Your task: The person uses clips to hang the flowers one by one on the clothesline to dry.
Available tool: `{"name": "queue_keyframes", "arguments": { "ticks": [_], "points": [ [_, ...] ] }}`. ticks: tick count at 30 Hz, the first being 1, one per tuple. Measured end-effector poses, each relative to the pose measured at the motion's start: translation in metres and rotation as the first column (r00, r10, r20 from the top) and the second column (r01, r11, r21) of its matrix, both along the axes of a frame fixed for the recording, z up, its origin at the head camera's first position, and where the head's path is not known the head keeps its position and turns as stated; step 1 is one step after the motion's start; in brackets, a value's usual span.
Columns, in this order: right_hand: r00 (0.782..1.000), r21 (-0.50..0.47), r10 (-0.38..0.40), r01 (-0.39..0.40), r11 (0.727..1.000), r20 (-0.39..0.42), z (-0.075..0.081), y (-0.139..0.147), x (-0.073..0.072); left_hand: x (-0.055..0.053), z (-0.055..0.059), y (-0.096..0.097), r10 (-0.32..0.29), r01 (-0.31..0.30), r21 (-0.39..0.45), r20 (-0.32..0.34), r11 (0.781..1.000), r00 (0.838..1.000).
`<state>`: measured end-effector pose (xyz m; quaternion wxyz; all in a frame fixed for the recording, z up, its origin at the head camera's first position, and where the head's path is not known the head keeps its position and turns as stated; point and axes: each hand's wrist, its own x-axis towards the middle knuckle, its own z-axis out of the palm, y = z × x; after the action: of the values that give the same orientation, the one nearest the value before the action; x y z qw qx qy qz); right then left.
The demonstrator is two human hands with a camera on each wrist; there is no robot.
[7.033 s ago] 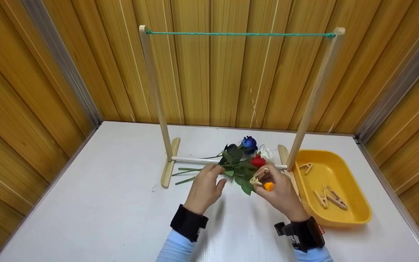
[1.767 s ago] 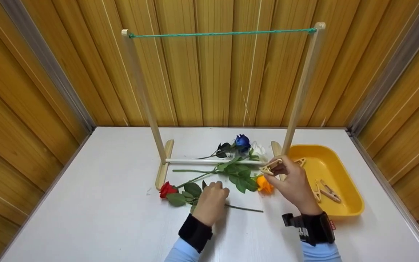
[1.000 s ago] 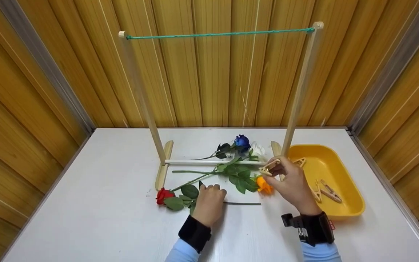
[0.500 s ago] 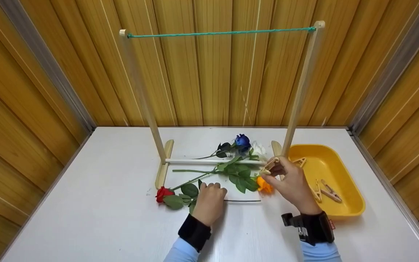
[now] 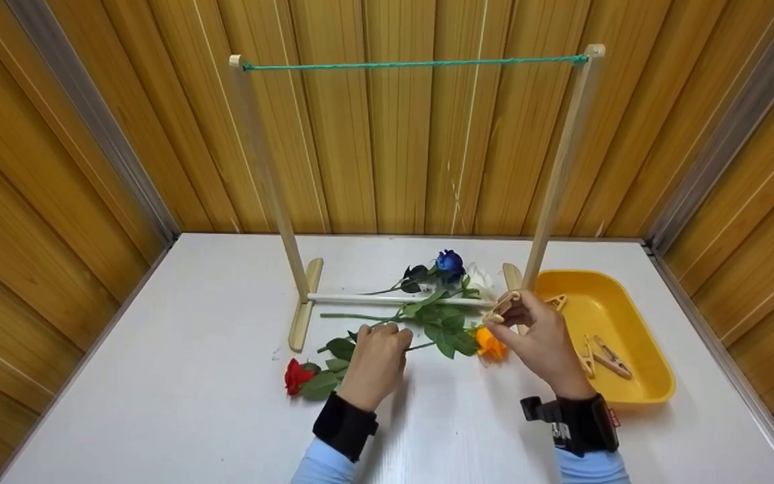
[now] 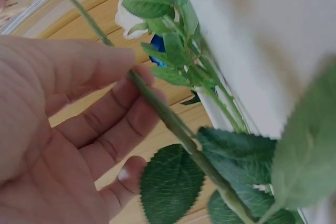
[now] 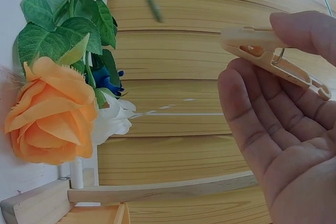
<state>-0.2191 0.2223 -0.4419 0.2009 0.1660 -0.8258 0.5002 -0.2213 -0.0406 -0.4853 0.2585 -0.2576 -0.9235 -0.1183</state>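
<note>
Between thumb and fingers my left hand point(image 5: 375, 359) pinches the green stem point(image 6: 168, 116) of a red rose point(image 5: 298, 376). The bloom points left and the stem end slants up to the right, toward the other flowers. My right hand point(image 5: 540, 343) holds a light wooden clothespin point(image 7: 247, 38) between thumb and fingers, beside the right post. Just below it lies an orange rose point(image 5: 491, 344), its leaves toward the left. Farther back are a blue rose point(image 5: 450, 263) and a white rose point(image 5: 478, 277), the white one partly hidden.
A wooden stand with a left post point(image 5: 269, 175) and right post point(image 5: 565, 161) carries a taut green cord point(image 5: 414, 65) on top and a white bar point(image 5: 353, 298) low down. At right, a yellow basin point(image 5: 662, 386) contains several clothespins point(image 5: 612, 366).
The red rose has left the pile for the front left, in my left hand. Over the last half second its stem has risen and tilted. My right hand keeps the clothespin nearly still.
</note>
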Motion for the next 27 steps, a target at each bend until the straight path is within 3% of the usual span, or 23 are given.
{"name": "queue_keyframes", "arguments": {
  "ticks": [6, 15, 27],
  "points": [
    [1.0, -0.017, 0.006, -0.006, 1.0, 0.013, 0.002, -0.002, -0.002, -0.001, 0.01, -0.011, -0.042, 0.039, 0.116, 0.024, 0.992, 0.999],
    [0.999, -0.002, -0.011, 0.011, 1.0, 0.051, 0.004, -0.002, 0.0, 0.0, 0.024, -0.019, -0.052, 0.054, 0.235, -0.016, 0.97, 0.999],
    [0.997, -0.126, 0.068, -0.064, 0.99, 0.033, -0.001, -0.013, 0.001, 0.003, 0.036, -0.026, -0.054, 0.053, 0.354, -0.006, 0.934, 0.999]
  ]
}}
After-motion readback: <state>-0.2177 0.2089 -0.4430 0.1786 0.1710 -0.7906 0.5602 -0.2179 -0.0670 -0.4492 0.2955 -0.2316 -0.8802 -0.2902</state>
